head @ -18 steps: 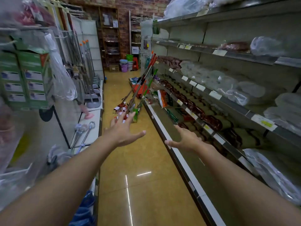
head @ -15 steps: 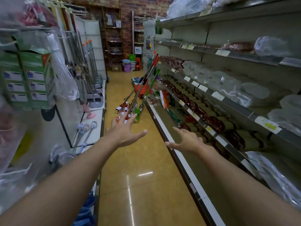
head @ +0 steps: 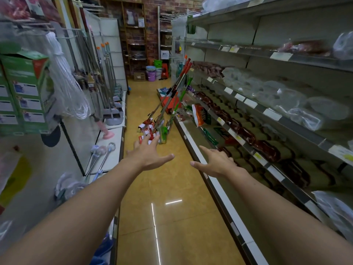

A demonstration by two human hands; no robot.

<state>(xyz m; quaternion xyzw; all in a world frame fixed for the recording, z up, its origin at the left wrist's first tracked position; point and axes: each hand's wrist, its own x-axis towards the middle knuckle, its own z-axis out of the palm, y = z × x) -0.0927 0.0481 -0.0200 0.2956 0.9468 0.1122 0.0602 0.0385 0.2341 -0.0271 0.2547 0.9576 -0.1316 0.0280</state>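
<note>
I stand in a shop aisle with both arms stretched forward. My left hand [head: 148,155] is open, fingers spread, held in the air over the yellow floor. My right hand [head: 214,161] is open too, fingers straight, near the edge of the right-hand bottom shelf. Neither hand touches anything. Ahead, a bundle of mops [head: 170,106] with red and green handles leans from the floor against the right shelving, their packaged heads down on the tiles just beyond my left fingertips.
Right shelving [head: 267,111] holds bagged goods and dark packets behind price labels. Left display [head: 107,92] has hanging mops, rope coils and green boxes [head: 24,92]. Buckets [head: 152,72] stand at the aisle's far end before a brick wall. The tiled floor [head: 168,217] runs between.
The view has moved forward along the aisle, so the leaning mops are nearer. Both hands stay outstretched and open, the left now close to the mop heads.
</note>
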